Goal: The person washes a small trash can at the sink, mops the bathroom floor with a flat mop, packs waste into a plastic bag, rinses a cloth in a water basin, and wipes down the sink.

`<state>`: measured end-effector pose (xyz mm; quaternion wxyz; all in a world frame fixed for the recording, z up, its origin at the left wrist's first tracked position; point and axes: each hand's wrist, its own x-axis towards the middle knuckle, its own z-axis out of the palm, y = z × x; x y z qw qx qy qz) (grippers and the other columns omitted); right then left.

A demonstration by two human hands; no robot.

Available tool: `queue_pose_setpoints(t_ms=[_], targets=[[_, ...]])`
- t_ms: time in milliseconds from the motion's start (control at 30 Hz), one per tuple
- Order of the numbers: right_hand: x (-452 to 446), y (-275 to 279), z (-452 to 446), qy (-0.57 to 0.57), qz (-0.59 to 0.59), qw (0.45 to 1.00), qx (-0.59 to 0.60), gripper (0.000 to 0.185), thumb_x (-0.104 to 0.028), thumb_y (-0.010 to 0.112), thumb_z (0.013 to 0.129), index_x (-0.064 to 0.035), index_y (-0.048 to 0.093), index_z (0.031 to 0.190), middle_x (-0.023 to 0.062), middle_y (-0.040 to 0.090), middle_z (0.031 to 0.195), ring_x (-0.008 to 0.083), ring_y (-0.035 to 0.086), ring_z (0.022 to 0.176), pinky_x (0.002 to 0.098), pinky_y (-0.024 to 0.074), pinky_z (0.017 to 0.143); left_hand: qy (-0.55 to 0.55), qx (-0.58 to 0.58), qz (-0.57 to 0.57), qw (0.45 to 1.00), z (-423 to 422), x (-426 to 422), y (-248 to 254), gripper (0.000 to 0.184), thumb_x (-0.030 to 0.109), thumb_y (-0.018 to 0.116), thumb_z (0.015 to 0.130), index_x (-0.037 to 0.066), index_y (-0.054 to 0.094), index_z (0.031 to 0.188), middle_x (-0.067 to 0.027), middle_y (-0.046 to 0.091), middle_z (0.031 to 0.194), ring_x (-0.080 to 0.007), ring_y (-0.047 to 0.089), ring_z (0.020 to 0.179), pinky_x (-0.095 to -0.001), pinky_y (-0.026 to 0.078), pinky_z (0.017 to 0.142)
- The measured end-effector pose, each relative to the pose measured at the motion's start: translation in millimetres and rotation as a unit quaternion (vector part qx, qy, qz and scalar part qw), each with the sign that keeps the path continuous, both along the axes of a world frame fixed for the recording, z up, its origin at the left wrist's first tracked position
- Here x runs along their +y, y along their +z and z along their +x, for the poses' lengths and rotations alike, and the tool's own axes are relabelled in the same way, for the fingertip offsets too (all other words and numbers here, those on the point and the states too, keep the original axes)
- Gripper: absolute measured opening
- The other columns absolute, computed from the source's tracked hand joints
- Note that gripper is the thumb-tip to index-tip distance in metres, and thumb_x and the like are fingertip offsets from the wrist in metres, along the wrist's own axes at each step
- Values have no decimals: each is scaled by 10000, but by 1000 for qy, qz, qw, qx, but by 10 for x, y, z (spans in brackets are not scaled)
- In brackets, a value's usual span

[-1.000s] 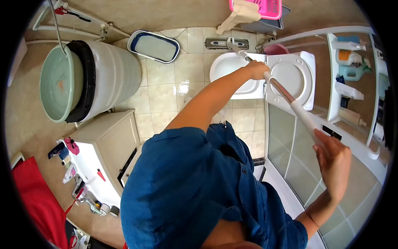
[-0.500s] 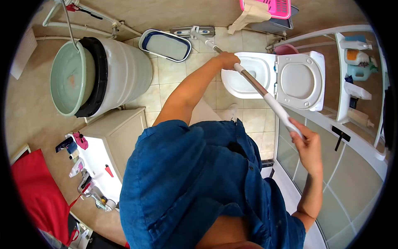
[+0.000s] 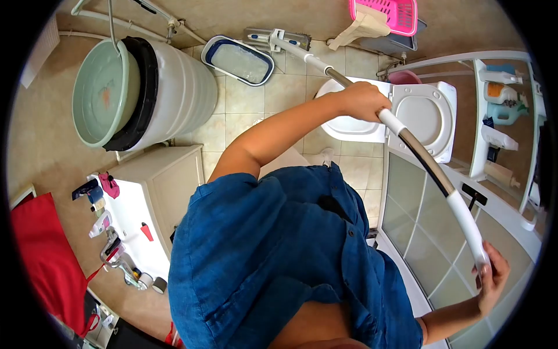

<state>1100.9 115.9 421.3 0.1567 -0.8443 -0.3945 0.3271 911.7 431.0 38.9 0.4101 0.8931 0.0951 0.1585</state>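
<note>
mop pole [image 3: 426, 163] through left grip [image 3: 363, 102]

I observe a floor [image 3: 290, 107] of pale square tiles, lit brightly. The far wall [image 3: 232, 20] is plain brown. A cabinet [image 3: 174, 180] with a white top stands left. At right are a white shelf [image 3: 478, 157] and a paneled partition [image 3: 398, 192].

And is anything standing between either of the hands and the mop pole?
Nothing visible: the left hand grips the mop pole directly, and the right hand is at its near end, with nothing between.
</note>
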Motion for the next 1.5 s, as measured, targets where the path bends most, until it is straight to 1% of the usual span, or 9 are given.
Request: queue_pose_setpoints(t_ms=[67,233,500,667,800,967,1133,1267,1500], targets=[[-374,157,264,27,24,999,7,469,-312,619,899,23,596,1226,124,619,1011,85,531,569,180,308,403,-15,-4,2,1000,-16,-85,136,161,295,707,726,151,636,715,-89,624,648,-317,623,642,-449,459,567],[-482,0,284,-65,49,996,48,521,-299,667,837,40,587,1224,113,632,890,117,556,605,200,395,489,-37,16,-14,999,-187,-207,224,230,385,687,740,160,644,716,-94,609,603,-327,615,603,-445,444,539],[487,-1307,-466,-40,-80,967,238,592,-118,693,716,2,562,1282,-9,576,839,56,474,663,192,347,559,5,165,-16,986,-994,35,-887,188,326,708,745,147,654,753,-107,651,718,-330,635,722,-438,466,619],[915,-1740,-1074,12,-130,962,240,545,0,630,796,-18,531,1332,25,601,951,93,514,825,225,425,745,55,191,-52,979,-1413,59,-1628,138,243,725,732,142,666,807,-95,656,758,-322,627,775,-425,472,686],[1010,-1934,-1218,39,-135,963,231,518,1,620,839,-26,524,1347,60,623,1064,133,528,935,272,432,884,111,120,-34,986,-1513,5,-2022,130,223,717,739,158,665,838,-81,654,827,-307,608,831,-427,465,750],[979,-2120,-1314,43,-157,972,171,501,-3,631,835,-31,550,1329,83,640,1116,132,547,964,274,436,886,107,144,-10,984,-1462,-15,-2310,127,228,715,739,185,667,849,-63,647,860,-295,616,860,-435,462,777],[611,-2399,-1203,32,-103,975,197,527,17,653,810,-14,551,1325,87,633,1153,146,569,969,278,446,884,74,236,13,969,-1366,-186,-2451,120,250,688,749,209,690,862,-79,678,832,-295,639,858,-451,472,776],[24,-2632,-883,-6,-79,965,249,542,25,672,785,20,549,1313,77,627,1159,148,582,968,278,457,878,-37,383,44,922,-1201,-333,-1994,204,363,647,795,198,716,894,-80,709,897,-298,677,877,-438,508,766],[-583,-2308,-391,-81,-75,959,259,555,-64,730,761,31,568,1284,67,654,1102,137,599,951,270,468,854,-69,288,73,952,-867,-720,-1729,190,344,654,789,164,698,828,-95,702,849,-303,675,841,-443,512,716]])
